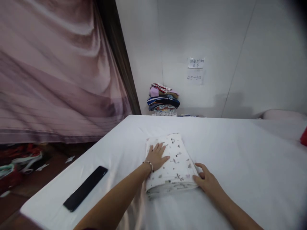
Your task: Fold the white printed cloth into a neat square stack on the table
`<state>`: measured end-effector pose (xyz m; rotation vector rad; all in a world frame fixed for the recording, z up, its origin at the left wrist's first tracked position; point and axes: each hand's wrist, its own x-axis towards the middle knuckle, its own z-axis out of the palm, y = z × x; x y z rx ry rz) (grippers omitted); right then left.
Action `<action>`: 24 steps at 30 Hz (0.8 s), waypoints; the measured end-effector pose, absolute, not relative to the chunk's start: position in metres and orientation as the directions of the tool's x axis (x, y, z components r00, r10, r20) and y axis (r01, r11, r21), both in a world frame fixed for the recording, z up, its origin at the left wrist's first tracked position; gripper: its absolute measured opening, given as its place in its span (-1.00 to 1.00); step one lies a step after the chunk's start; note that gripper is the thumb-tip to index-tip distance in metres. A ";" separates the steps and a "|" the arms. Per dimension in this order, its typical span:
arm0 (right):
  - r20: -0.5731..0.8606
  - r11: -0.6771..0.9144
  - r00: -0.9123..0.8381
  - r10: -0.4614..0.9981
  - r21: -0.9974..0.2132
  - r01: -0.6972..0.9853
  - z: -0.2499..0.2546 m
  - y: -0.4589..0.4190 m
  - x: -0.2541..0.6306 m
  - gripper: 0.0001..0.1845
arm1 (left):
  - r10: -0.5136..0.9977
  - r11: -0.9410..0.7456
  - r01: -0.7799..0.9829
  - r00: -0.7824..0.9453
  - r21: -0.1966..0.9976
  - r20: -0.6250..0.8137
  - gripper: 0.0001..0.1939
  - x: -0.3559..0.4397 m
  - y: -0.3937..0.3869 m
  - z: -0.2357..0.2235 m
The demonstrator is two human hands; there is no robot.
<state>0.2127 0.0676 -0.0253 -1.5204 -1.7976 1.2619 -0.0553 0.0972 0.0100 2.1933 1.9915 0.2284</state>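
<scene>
Forearms point(115, 198) reach in from the lower edge of the view over a tabletop point(240, 159) covered in smooth white fabric. To the left lies a flat, oblong black object point(85, 188), well apart from the hands. Between the hands, near the middle of the tabletop, rests a white cloth with small grey-brown printed motifs point(176, 163), folded into a thick, layered rectangle. The left hand point(156, 158), with a light-coloured bracelet point(149, 163) at its wrist, presses palm down on it, its grip open and fingers slightly spread. The right hand point(206, 179) touches the near right edge, thumb and forefinger apart at their tips; whether its grip clamps any layer, I cannot tell. Past the tabletop's left side hangs a draped pinkish-mauve curtain point(59, 73). Beyond the far edge, a pile of folded multicoloured fabrics point(163, 99) stands by a pale grey panelled wall point(216, 32), which bears two white handwritten paper sheets point(195, 77), the lower reading "45-50".
</scene>
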 end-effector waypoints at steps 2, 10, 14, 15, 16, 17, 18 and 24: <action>-0.224 -0.062 -0.288 0.931 -0.876 0.478 -0.023 0.067 0.214 -0.45 | 0.997 -0.073 0.953 0.079 0.295 -0.008 -0.38 -0.065 0.095 0.002; -0.273 -0.150 -0.306 0.912 -0.917 0.370 -0.016 0.067 0.219 -0.38 | 0.802 0.332 0.437 -0.597 0.836 -0.007 -0.60 -0.092 0.030 0.003; -0.291 -0.177 -0.304 0.907 -0.919 0.352 -0.012 0.066 0.220 -0.37 | 0.804 0.428 0.061 -0.482 0.902 -0.350 -0.52 -0.078 -0.013 -0.006; -0.284 -0.174 -0.309 0.908 -0.924 0.340 -0.013 0.067 0.220 -0.38 | 0.816 0.430 0.061 -0.454 0.901 -0.358 -0.53 -0.073 -0.019 -0.007; -0.280 -0.173 -0.309 0.909 -0.927 0.333 -0.013 0.067 0.220 -0.38 | 0.826 0.428 0.088 -0.443 0.899 -0.350 -0.55 -0.067 -0.024 -0.007; -0.277 -0.172 -0.304 0.911 -0.928 0.329 -0.014 0.068 0.219 -0.38 | 0.831 0.427 0.127 -0.447 0.896 -0.332 -0.57 -0.062 -0.027 -0.005; -0.274 -0.172 -0.296 0.915 -0.928 0.330 -0.015 0.068 0.219 -0.39 | 0.831 0.426 0.165 -0.459 0.890 -0.313 -0.56 -0.058 -0.030 -0.004; -0.315 -0.215 -0.276 0.908 -0.916 0.338 -0.010 0.068 0.217 -0.42 | 0.834 0.441 0.258 -0.472 0.860 -0.286 -0.32 -0.043 -0.043 0.001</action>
